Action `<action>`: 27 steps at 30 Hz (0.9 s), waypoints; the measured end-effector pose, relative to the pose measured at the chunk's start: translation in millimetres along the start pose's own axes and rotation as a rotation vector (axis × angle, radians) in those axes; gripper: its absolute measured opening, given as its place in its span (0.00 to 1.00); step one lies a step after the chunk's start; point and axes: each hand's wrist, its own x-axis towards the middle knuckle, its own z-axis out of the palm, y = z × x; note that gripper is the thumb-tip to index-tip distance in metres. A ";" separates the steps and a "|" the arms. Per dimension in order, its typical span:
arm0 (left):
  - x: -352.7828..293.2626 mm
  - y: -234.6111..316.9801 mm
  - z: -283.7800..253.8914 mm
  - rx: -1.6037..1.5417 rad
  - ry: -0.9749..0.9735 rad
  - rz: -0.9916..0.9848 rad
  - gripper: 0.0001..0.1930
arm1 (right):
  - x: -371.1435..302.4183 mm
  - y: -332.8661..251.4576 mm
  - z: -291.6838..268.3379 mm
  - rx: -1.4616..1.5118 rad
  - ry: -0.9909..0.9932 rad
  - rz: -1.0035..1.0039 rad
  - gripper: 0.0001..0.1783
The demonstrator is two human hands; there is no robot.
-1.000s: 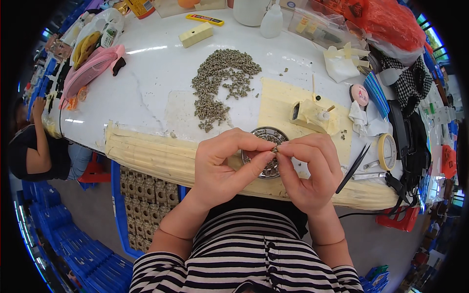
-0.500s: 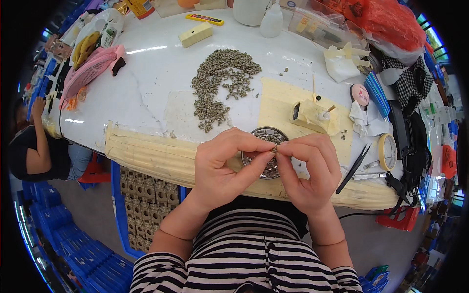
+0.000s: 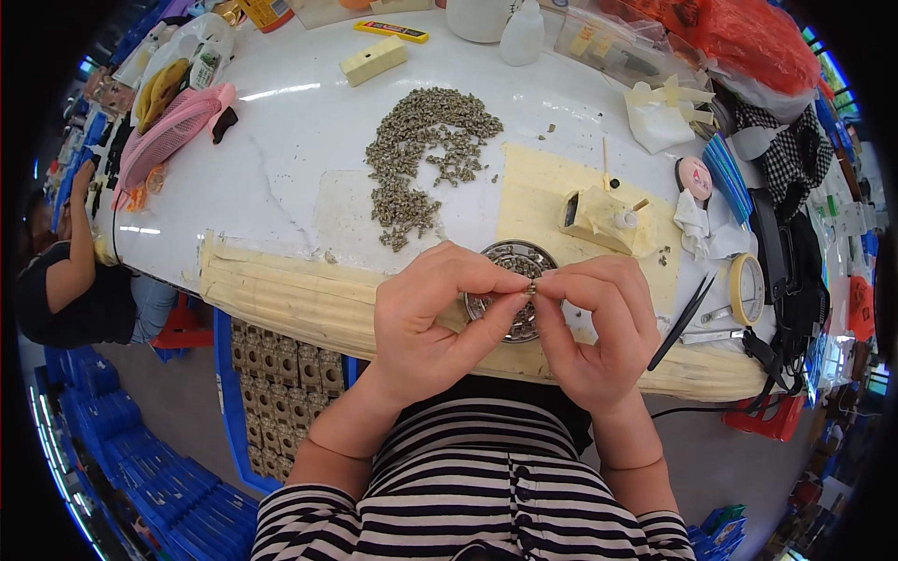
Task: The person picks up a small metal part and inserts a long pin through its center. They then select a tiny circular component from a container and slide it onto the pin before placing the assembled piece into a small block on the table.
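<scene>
My left hand (image 3: 440,313) and my right hand (image 3: 603,323) meet fingertip to fingertip, pinching a tiny metal part (image 3: 531,289) between them. Most of the part is covered by the fingers, so its exact shape does not show. Right below it sits a round metal dish (image 3: 516,247) holding many small metal parts; my hands hide portions of its rim. Beyond, on the white table, a large curved heap of small grey-brown metal parts (image 3: 402,140) is spread out.
At right lie black tweezers (image 3: 683,323), a tape roll (image 3: 745,290) and a tape-wrapped block with a small bottle (image 3: 608,220). A yellow-cream block (image 3: 373,61) and white squeeze bottle (image 3: 522,35) stand farther back. Below the padded edge is a blue crate (image 3: 227,402); another person (image 3: 70,280) sits left.
Both hands keep the same pinch over the dish, with only slight finger movement. The view has shifted a little. At far left, the other person's arm has moved slightly.
</scene>
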 end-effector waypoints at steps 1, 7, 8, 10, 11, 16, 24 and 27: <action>0.2 0.2 0.7 0.030 0.002 0.017 0.09 | -0.2 0.3 0.0 -0.002 -0.001 0.000 0.13; 1.2 -0.4 1.5 0.136 0.015 0.105 0.10 | -0.6 1.0 -0.2 -0.003 0.003 0.003 0.13; 1.1 -0.6 1.6 0.151 0.018 0.117 0.10 | -0.7 0.9 -0.2 -0.003 0.005 0.006 0.13; 1.2 -0.1 1.8 0.151 0.026 0.113 0.10 | -0.6 1.2 0.2 -0.005 -0.001 0.011 0.13; 1.2 0.2 1.9 0.151 0.030 0.111 0.10 | -0.6 1.4 0.4 -0.006 -0.003 0.013 0.13; 0.6 0.9 2.8 0.181 0.032 0.119 0.10 | -0.6 1.9 0.5 0.012 -0.035 0.026 0.12; -0.2 0.2 3.2 0.194 0.060 0.116 0.10 | -1.5 0.3 -2.3 0.061 -0.026 0.047 0.12; -0.6 -0.1 3.2 0.188 0.052 0.125 0.10 | -1.9 0.8 -2.0 0.073 -0.035 0.047 0.12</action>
